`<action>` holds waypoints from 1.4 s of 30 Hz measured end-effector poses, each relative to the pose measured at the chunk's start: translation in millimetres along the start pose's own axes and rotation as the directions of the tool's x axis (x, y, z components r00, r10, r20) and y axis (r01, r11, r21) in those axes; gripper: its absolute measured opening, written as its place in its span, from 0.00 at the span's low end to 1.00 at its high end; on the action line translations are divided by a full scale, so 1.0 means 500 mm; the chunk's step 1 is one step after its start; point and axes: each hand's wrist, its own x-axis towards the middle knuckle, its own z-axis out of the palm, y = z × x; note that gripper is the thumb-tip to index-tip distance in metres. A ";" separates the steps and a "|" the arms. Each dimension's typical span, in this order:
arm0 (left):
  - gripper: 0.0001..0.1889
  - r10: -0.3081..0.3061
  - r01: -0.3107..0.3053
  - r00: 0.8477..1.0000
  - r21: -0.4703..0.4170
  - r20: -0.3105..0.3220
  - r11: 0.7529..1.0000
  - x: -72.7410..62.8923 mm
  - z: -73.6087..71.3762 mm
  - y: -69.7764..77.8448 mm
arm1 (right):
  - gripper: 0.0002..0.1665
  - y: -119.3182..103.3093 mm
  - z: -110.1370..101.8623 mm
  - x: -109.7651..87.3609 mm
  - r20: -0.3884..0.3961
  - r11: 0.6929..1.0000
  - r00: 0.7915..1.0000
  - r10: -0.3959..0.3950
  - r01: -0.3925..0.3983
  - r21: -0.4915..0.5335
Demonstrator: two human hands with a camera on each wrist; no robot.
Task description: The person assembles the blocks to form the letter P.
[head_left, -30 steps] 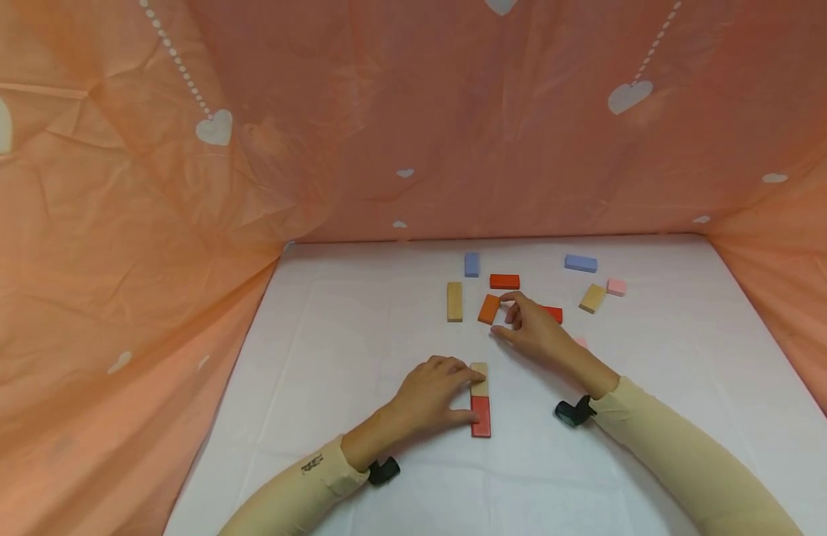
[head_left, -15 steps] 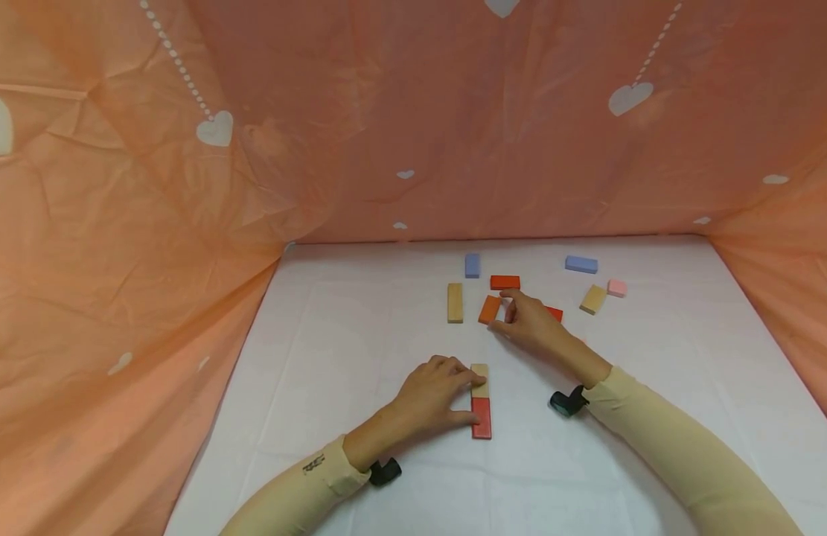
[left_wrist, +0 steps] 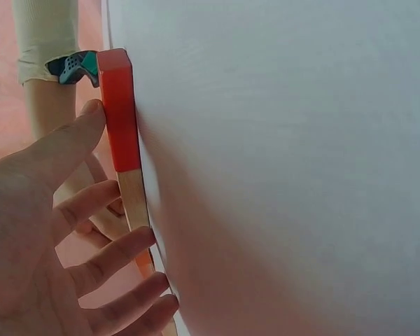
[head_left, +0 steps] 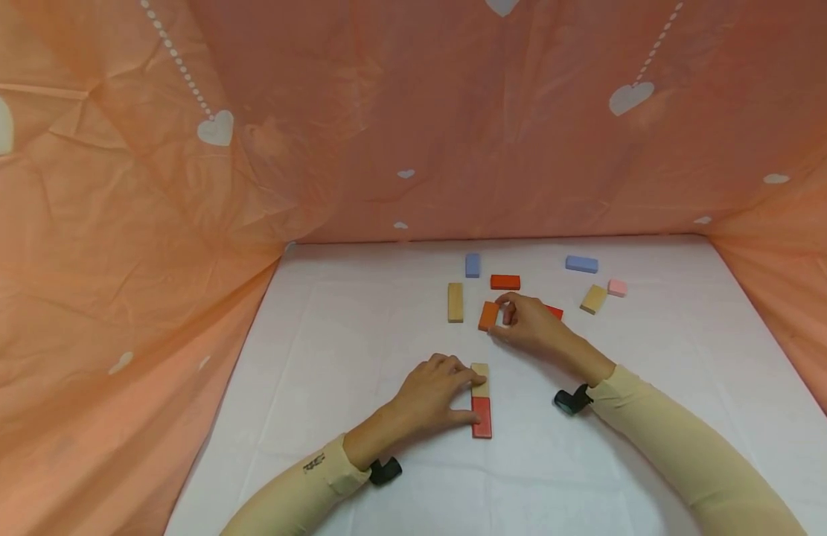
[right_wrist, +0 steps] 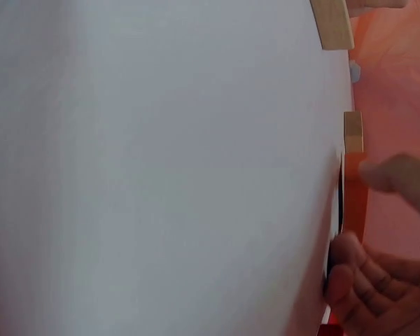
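Note:
My right hand point(head_left: 530, 324) pinches an orange block point(head_left: 488, 316) by its two ends, between thumb and forefinger. The right wrist view shows the thumb on one end of that orange block point(right_wrist: 355, 196), with the other fingers curled beside it. Nearer me, my left hand point(head_left: 426, 394) rests its thumb on a red block point(head_left: 481, 418) and its forefinger on a plain wooden block point(head_left: 479, 380). These two blocks lie end to end in a line. In the left wrist view the fingers of the left hand point(left_wrist: 63, 231) are spread and loosely bent along them.
Left of the orange block lies a long wooden block point(head_left: 455, 302). Behind are a blue block point(head_left: 472, 266) and a red block point(head_left: 505, 282). Another red block point(head_left: 555, 313) is partly behind my right hand. Further right lie a blue point(head_left: 581, 264), a wooden point(head_left: 593, 298) and a pink block point(head_left: 617, 288).
My right hand has closed in on the orange block, which has shifted slightly towards me and turned a little straighter. My left hand stays where it was.

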 end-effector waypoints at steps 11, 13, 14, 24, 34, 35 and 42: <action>0.31 0.011 -0.011 1.000 0.003 0.007 1.000 0.001 0.000 -0.001 | 0.30 0.001 0.003 -0.021 0.107 0.997 0.992 -0.066 0.061 0.047; 0.31 0.011 -0.012 1.000 0.005 0.005 1.000 0.001 0.001 -0.001 | 0.30 -0.001 0.003 -0.024 0.116 0.996 0.990 -0.079 0.074 0.049; 0.31 0.011 -0.011 1.000 0.007 0.003 1.000 0.002 0.001 -0.001 | 0.30 -0.002 0.004 -0.025 0.121 0.995 0.989 -0.086 0.081 0.050; 0.31 0.014 -0.014 1.000 0.013 0.009 1.000 0.003 0.000 0.000 | 0.28 0.000 0.010 -0.034 0.148 0.982 0.972 -0.185 0.177 0.068; 0.31 0.008 -0.008 1.000 -0.001 0.007 1.000 0.003 0.004 -0.004 | 0.28 0.001 0.014 -0.039 0.168 0.978 0.964 -0.207 0.199 0.059; 0.31 0.008 -0.008 1.000 -0.001 0.007 1.000 0.003 0.004 -0.003 | 0.28 0.001 0.014 -0.040 0.169 0.978 0.964 -0.207 0.199 0.063; 0.31 0.011 -0.011 1.000 -0.002 0.006 1.000 0.004 0.004 -0.003 | 0.27 -0.001 0.015 -0.044 0.165 0.973 0.959 -0.230 0.224 0.059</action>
